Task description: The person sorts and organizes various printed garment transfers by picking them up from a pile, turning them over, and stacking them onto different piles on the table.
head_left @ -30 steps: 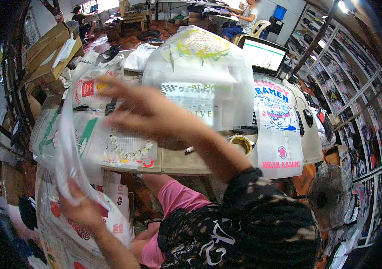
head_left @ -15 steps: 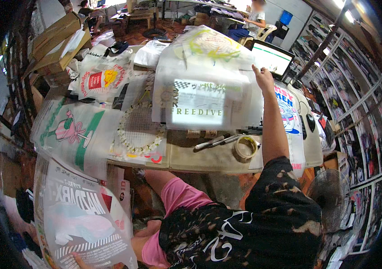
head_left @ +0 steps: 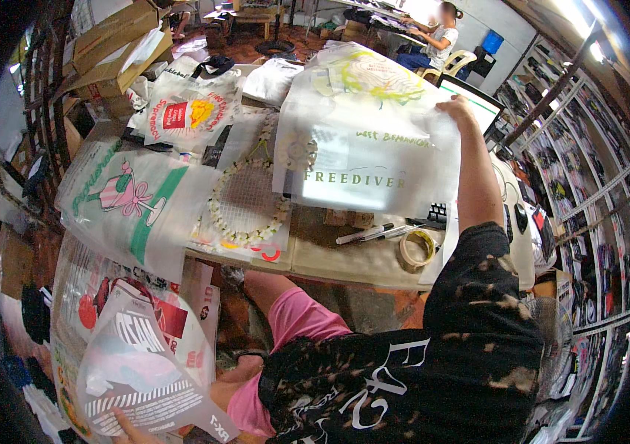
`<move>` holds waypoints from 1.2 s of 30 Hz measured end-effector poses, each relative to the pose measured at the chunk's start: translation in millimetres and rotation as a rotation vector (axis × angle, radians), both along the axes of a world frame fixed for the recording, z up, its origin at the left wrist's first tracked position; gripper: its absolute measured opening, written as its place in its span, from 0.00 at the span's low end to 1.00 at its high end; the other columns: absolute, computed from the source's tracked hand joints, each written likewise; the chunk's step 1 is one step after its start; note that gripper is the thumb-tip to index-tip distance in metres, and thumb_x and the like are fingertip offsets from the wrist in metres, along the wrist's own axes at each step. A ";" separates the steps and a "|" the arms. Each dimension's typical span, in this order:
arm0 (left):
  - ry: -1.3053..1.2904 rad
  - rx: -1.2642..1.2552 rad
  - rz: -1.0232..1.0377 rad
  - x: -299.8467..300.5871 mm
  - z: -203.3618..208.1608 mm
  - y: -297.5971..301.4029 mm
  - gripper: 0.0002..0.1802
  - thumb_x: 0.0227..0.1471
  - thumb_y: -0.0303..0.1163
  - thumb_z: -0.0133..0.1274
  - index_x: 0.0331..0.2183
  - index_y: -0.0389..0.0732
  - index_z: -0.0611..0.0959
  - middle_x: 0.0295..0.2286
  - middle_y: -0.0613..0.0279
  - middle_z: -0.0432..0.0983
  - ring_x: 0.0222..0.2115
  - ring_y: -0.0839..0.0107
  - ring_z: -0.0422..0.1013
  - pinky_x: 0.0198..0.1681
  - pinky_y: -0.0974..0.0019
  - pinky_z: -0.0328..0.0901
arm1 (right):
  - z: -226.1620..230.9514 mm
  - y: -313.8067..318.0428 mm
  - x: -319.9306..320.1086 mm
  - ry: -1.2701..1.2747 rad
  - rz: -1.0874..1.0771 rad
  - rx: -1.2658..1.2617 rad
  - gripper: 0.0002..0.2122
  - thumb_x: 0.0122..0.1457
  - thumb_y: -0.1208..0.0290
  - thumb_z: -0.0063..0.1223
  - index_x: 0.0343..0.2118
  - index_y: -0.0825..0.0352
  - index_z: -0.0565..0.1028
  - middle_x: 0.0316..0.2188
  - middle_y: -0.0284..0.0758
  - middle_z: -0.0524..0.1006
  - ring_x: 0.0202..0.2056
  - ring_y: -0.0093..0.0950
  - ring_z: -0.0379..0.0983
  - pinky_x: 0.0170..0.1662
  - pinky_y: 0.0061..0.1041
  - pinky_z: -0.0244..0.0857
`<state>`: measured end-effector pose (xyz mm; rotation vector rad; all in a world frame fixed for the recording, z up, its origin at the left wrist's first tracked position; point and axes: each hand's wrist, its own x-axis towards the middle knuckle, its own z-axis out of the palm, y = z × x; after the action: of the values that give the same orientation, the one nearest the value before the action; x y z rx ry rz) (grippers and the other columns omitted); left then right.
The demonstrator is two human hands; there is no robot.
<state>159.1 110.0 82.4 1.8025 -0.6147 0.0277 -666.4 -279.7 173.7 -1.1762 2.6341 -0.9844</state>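
Note:
At the lower left my left hand (head_left: 128, 428) grips the bottom edge of a translucent film sheet (head_left: 133, 362) printed with a pale car and white lettering. The sheet bows and hangs over other printed sheets. Up on the table, my right hand (head_left: 457, 111) pinches the far right edge of a large translucent film sheet (head_left: 359, 111) with yellow-green and dark green prints. A glowing bright patch shows through its lower middle. A film sheet with a pink glass and green band (head_left: 126, 200) lies left, beside a white flower garland (head_left: 215, 207) under clear film.
A tape roll (head_left: 417, 248) and pens (head_left: 363, 234) lie along the near table edge. Beyond my right hand stands a monitor (head_left: 477, 100); a mouse (head_left: 520, 217) is at right. Cardboard boxes (head_left: 115, 44), packed shelves (head_left: 581, 170) and a fan (head_left: 551, 333) surround the table. Another person (head_left: 440, 41) sits behind.
The car-print sheet in my left hand has bent and drawn downward, exposing red-printed sheets beneath. My right hand has shifted slightly along its sheet's edge; a checkered print no longer shows in the glowing patch.

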 end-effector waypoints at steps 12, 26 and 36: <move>0.098 -0.047 -0.013 -19.1 27.5 -6.4 0.23 0.45 0.30 0.59 0.40 0.23 0.74 0.39 0.47 0.72 0.35 0.62 0.69 0.42 0.59 0.65 | 76.9 -3.5 14.0 -0.323 0.374 -0.334 0.21 0.46 0.78 0.50 0.47 0.69 0.69 0.28 0.34 0.73 0.24 0.22 0.68 0.27 0.22 0.64; 0.059 -0.062 0.119 15.5 -5.9 10.9 0.25 0.40 0.41 0.64 0.21 0.24 0.76 0.21 0.53 0.71 0.22 0.64 0.63 0.29 0.58 0.62 | 101.2 13.2 62.3 -0.386 0.432 -0.475 0.13 0.53 0.78 0.43 0.42 0.66 0.71 0.29 0.35 0.73 0.27 0.21 0.71 0.33 0.20 0.70; 0.104 0.089 0.141 18.9 -9.2 15.9 0.29 0.39 0.43 0.64 0.26 0.22 0.75 0.25 0.49 0.71 0.25 0.62 0.64 0.31 0.57 0.63 | 155.2 -56.1 113.3 -0.668 1.299 -0.628 0.22 0.59 0.55 0.37 0.50 0.68 0.62 0.36 0.43 0.73 0.38 0.36 0.73 0.40 0.40 0.68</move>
<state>178.0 125.8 73.2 1.9183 -0.4196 0.0025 -553.1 -335.8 328.9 -1.7690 0.7043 -1.4304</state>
